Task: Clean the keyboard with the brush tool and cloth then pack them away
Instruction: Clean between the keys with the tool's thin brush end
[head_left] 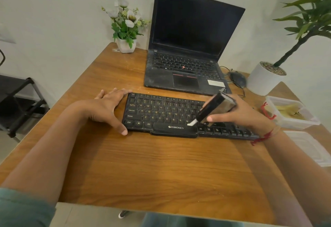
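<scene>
Wooden worktop against a pale wall, with a black keyboard lying across its middle, long side toward the person. At the keyboard's 9 o'clock end the left hand is spread flat, its fingers reaching the far corner and the thumb touching the near corner, bracing that edge without curling round it. The right hand comes in from 3 o'clock and grips the brush tool, a dark flat handle held tilted, thumb on its near face. Its white tip points down toward 7 o'clock and touches the keys just right of the space bar (the one printed ZEBRONICS). A red thread circles the right wrist.

At 12 o'clock from the keyboard stands an open laptop, screen dark. A small white pot of flowers sits at 11 o'clock near the worktop's far corner. At 2 o'clock a mouse lies beside a white planter holding a leafy plant. At 3 o'clock a clear plastic container holds the pale yellow cloth, and its lid lies just nearer the person
</scene>
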A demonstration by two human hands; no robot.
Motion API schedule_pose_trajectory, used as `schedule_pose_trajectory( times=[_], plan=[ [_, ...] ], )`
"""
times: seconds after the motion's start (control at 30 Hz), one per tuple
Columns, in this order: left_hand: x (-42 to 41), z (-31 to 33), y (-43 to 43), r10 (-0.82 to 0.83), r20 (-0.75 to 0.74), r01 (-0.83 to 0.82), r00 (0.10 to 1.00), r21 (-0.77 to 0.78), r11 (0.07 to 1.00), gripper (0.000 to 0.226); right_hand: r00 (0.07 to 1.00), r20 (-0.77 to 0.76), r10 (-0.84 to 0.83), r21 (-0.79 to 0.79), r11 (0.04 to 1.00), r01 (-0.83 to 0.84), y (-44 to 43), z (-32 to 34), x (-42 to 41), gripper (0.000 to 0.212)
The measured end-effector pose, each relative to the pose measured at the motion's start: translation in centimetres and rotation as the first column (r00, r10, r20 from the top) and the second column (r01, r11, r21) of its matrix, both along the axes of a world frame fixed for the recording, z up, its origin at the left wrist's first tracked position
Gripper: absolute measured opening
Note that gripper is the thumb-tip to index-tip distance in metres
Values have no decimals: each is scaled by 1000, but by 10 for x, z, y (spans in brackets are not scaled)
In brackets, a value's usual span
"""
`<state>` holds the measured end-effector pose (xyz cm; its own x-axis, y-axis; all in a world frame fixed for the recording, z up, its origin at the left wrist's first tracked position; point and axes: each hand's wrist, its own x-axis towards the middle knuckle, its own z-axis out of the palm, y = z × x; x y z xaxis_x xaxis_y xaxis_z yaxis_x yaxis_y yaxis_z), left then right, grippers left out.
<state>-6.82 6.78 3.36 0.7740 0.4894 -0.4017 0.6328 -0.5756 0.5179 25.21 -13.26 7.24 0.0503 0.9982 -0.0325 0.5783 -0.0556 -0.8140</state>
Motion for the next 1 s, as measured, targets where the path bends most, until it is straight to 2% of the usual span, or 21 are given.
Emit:
schedule_pose_trajectory(
  times=[0.1, 0.37, 0.53, 0.63, 0.73, 0.83, 1.0],
  plan=[
    [2, 9, -8, 25, -5, -25, 1000, -21, 999, 160, 999, 33, -42, 20, 999, 42, -21, 3, 18, 39],
    [1, 9, -9, 19, 2, -19, 1000, -37, 999, 159, 984, 46, -174, -14, 984, 175, -60, 16, 55, 33],
    [1, 11, -10, 39, 5, -39, 999, -50, 998, 165, 964, -8, -268, 7, 963, 268, -80, 20, 72, 44],
    [1, 8, -9, 36, -10, -36, 999, -30, 999, 158, 954, -74, -291, 45, 954, 295, -74, 22, 63, 51],
    [1, 9, -8, 17, -22, -18, 1000, -13, 1000, 159, 960, -186, -208, 115, 966, 231, -52, 24, 28, 33],
    [1, 10, -8, 7, -19, -7, 1000, -10, 1000, 159, 967, -241, -78, 211, 969, 131, -17, 21, -31, 37],
    [0, -1, 3, -45, -49, 48, 998, 46, 998, 156, 988, -138, 62, 304, 952, -17, 36, -5, -117, 36]
  ],
)
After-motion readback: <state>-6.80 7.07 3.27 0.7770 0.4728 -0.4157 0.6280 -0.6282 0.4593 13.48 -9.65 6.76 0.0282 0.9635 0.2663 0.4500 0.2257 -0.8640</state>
